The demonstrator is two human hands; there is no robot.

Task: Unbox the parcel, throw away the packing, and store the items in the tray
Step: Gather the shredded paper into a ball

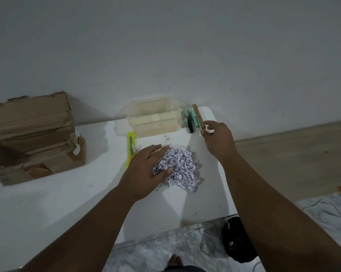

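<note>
A heap of shredded white paper packing (182, 169) lies on the white table (67, 203). My left hand (146, 169) rests flat on the heap's left side, fingers spread. My right hand (217, 137) pinches the near end of a thin brown stick-like item (198, 115) beside a green item (185, 118) and a black pen-like item (190, 124). The clear plastic tray (154, 125) stands at the table's back edge. The opened cardboard parcel (30, 138) sits at the far left.
A yellow utility knife (131, 148) lies left of the heap, partly under my left hand. A black bin bag (239, 240) sits on the floor below the table's right front corner. The wall is directly behind the table. A bare foot (175, 261) shows below.
</note>
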